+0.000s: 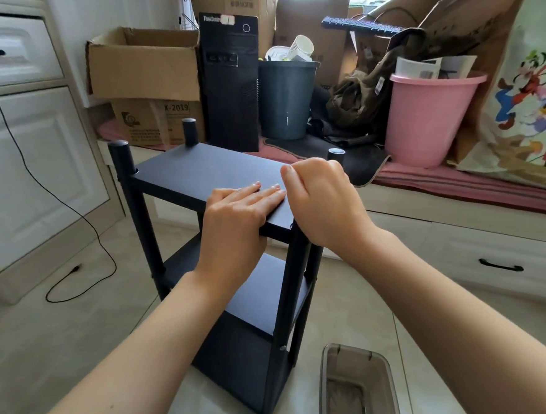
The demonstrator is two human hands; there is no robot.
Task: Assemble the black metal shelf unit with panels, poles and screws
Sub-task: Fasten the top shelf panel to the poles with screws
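Nearest, a grey plastic tray [361, 397] sits on the floor beside the black shelf unit [228, 268]. Left hand [237, 219] presses flat-fingered on the top panel's [203, 169] near edge; right hand [322, 200] curls around the near-right pole top.

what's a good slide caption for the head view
Left hand flat on the black shelf's top panel, right hand fisted over its near-right pole.

Both bare forearms reach fwd from the bottom corners. Left hand [237, 215] lies palm down, fingers straight and together, thumb hooked under at the near edge. Right hand [322, 199], just beside it, is curled into a fist, knuckles up.
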